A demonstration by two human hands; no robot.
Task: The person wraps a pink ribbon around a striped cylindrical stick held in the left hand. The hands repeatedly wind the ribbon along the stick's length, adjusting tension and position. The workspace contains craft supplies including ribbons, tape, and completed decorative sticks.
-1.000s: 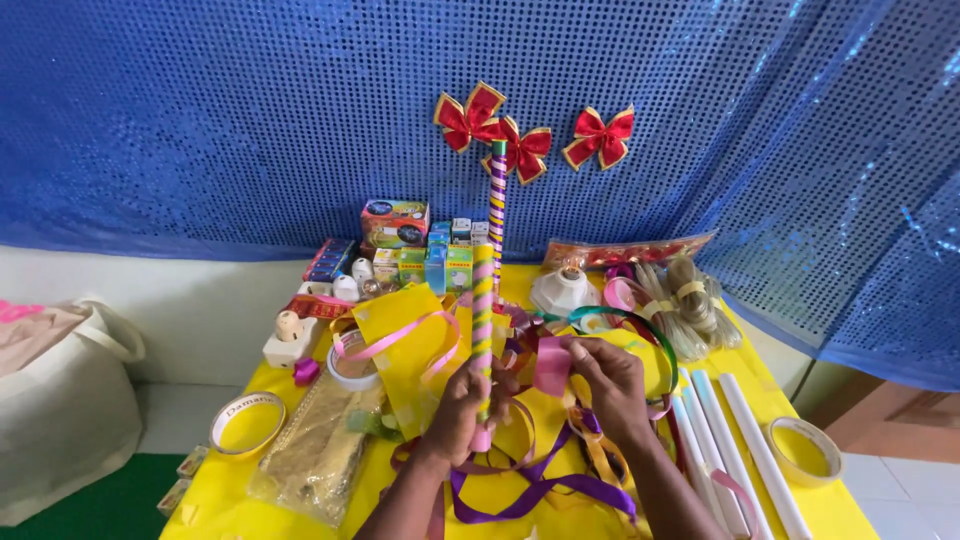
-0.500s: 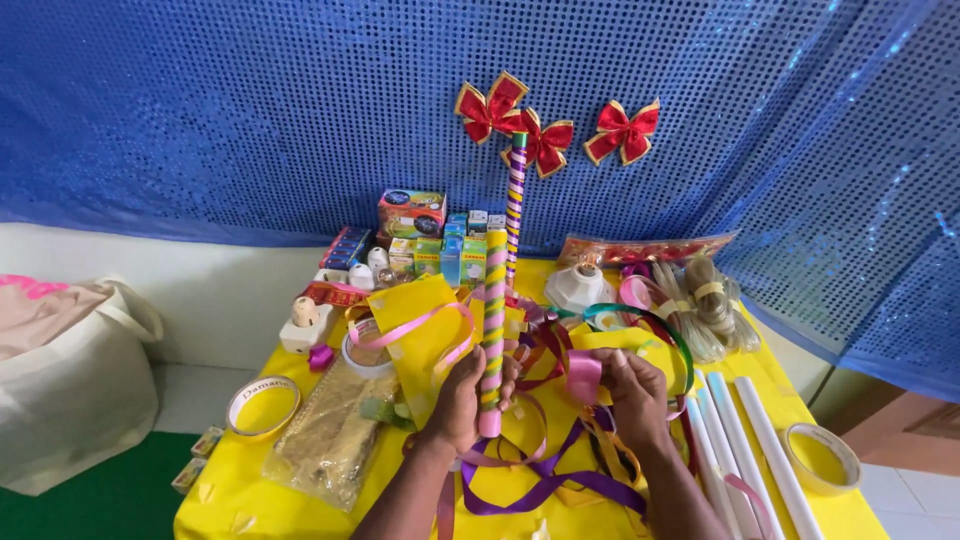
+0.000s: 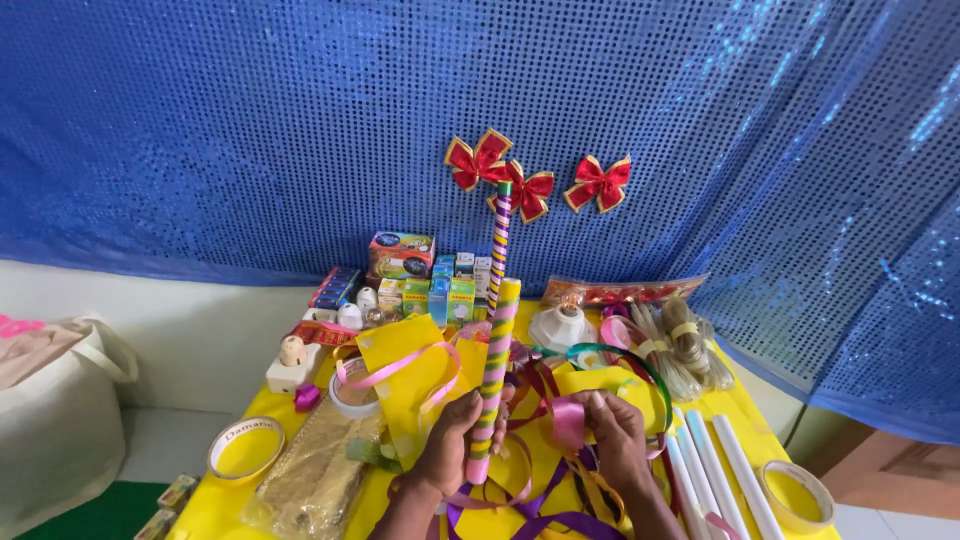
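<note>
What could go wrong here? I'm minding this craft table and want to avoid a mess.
The left hand holds the tall striped ribbon-wrapped stick upright; its top stands close to the red bows on the blue sequin backdrop and might snag them. Loose ribbons curl around both hands, so the pink ribbon at the right hand could tangle. A tilt might topple the small boxes behind.

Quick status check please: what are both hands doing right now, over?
Left hand grips upright ribbon-wrapped striped stick. Right hand pinches pink satin ribbon. Loose ribbons tangled around both on yellow table.
</note>
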